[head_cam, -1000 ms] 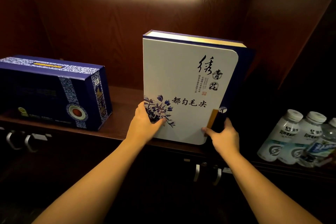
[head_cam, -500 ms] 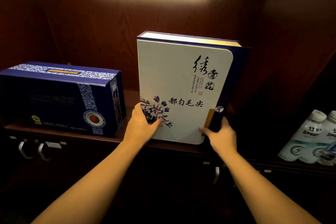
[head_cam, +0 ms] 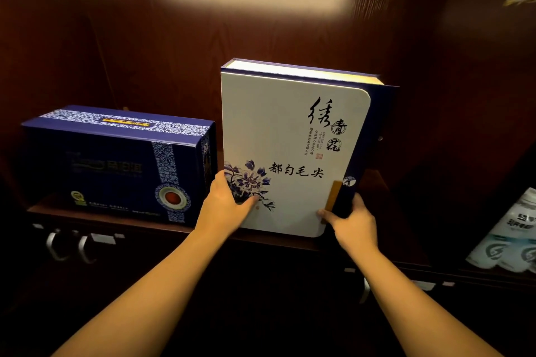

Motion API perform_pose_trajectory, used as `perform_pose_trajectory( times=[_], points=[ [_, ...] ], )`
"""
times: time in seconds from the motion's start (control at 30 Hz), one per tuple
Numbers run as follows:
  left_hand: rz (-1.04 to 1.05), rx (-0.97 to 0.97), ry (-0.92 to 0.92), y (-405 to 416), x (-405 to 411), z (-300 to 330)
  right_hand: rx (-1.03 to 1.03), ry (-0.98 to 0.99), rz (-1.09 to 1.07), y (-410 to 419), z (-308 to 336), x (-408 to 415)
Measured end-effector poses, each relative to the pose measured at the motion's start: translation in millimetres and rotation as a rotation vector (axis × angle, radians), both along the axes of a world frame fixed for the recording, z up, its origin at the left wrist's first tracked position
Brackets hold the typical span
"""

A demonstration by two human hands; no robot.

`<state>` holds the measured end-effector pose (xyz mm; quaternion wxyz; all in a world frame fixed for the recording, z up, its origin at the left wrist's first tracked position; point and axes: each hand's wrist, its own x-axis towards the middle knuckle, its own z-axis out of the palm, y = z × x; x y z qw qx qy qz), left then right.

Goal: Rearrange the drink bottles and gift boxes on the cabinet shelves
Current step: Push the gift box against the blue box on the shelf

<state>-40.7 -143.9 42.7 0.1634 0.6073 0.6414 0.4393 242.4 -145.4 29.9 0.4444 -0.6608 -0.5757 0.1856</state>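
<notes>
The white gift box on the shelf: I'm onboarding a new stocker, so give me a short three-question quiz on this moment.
1. True or false: the white gift box stands upright on the shelf.
2. Which hand grips the box's lower edge beside the tan clasp strip? A) left hand B) right hand
3. Fill in: the dark blue box sits to the ____ of the white one, seen from the person.

Key:
1. True
2. B; the left hand holds the lower corner by the blue flower print.
3. Left; the water bottles are far right, on a lower ledge.
</notes>
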Motion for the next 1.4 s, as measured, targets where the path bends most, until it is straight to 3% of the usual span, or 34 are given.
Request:
perform_pose_trajectory(
  times=[0.17,0.27,0.37,0.43,0.5,0.57,0.7,0.83,1.4],
  points=[
    [0.005,-0.047,0.064,-6,-11,7,-0.015,0.043,0.015,1,-3,-6],
    [0.03,-0.084,0.302,-15,-27,32,-0.013,0.066,0.019,2,-4,-7],
    [0.055,0.164,0.559,-18,-58,74,-0.017,0.061,0.008,2,-6,-7],
    [-0.028,0.38,0.673,-13,-84,107,-0.01,0.068,0.005,3,-7,-8],
    [-0.147,0.45,0.764,-1,-109,138,-0.018,0.074,0.003,2,-6,-8],
    [-0.178,0.345,0.893,19,-129,161,-0.021,0.078,0.001,2,-6,-9],
    [-0.159,-0.185,1.083,53,-154,177,-0.006,0.087,-0.004,-1,-5,-10],
    [-0.258,-0.406,1.023,72,-159,169,0.023,0.11,-0.016,-5,-3,-13],
    [-0.37,-0.286,0.9,87,-133,162,0.025,0.14,0.008,-3,-7,-15]
  ],
)
